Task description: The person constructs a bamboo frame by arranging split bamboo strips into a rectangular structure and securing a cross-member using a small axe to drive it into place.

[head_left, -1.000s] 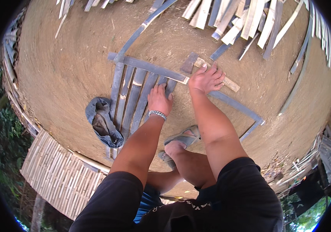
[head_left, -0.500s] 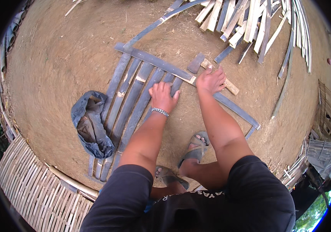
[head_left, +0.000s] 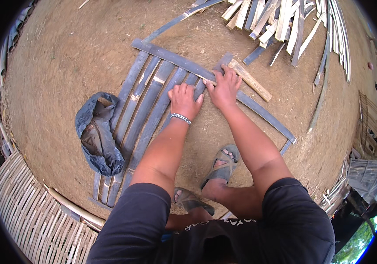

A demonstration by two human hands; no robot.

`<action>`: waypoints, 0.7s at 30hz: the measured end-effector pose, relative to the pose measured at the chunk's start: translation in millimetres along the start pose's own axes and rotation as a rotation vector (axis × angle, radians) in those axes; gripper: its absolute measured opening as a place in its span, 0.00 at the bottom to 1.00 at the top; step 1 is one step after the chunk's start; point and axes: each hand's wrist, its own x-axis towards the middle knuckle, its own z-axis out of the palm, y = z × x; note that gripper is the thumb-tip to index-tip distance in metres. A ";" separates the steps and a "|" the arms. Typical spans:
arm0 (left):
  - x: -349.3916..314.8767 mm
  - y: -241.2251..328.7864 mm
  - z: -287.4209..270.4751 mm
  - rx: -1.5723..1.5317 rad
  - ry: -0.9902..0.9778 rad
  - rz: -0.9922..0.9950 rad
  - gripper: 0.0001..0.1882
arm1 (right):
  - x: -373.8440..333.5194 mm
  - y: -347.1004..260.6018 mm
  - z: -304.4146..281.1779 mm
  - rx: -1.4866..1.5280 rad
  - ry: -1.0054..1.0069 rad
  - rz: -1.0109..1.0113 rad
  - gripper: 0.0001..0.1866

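Grey split-bamboo slats (head_left: 153, 103), woven flat on dirt ground (head_left: 52, 61): stiff, light, splintery edges. Left hand (head_left: 184, 100) and right hand (head_left: 223, 86) press flat at 12 o'clock, fingers spread, gripping nothing.

A dark, crumpled bag (head_left: 97, 140) lies on the brown dirt ground (head_left: 52, 66). A pile of pale wood pieces (head_left: 281, 22) sits at the top. A woven mat of thin sticks (head_left: 34, 220) lies at the lower left. Two grey sandals (head_left: 219, 165) are on the feet near the bottom.
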 end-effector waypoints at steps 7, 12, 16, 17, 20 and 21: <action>-0.3 -0.3 1.6 0.014 0.033 0.022 0.21 | 1.6 -0.8 -1.5 0.004 -0.029 0.019 0.28; 0.5 1.0 0.6 0.011 -0.013 0.033 0.22 | -2.1 6.4 -9.7 0.004 -0.043 -0.039 0.32; -0.2 0.3 -5.1 -0.056 -0.019 0.025 0.22 | -18.7 37.1 -73.5 -0.099 -0.098 -0.181 0.37; -0.1 -3.0 -7.9 -0.049 -0.020 0.019 0.22 | -30.3 48.3 -105.4 -0.149 -0.150 -0.236 0.38; -0.9 -5.5 -9.5 -0.065 -0.028 0.008 0.20 | -96.8 108.1 -216.0 -0.221 -0.161 -0.259 0.33; -0.8 -8.5 -10.4 -0.072 -0.030 0.000 0.19 | -127.1 124.4 -257.4 -0.221 -0.183 -0.200 0.32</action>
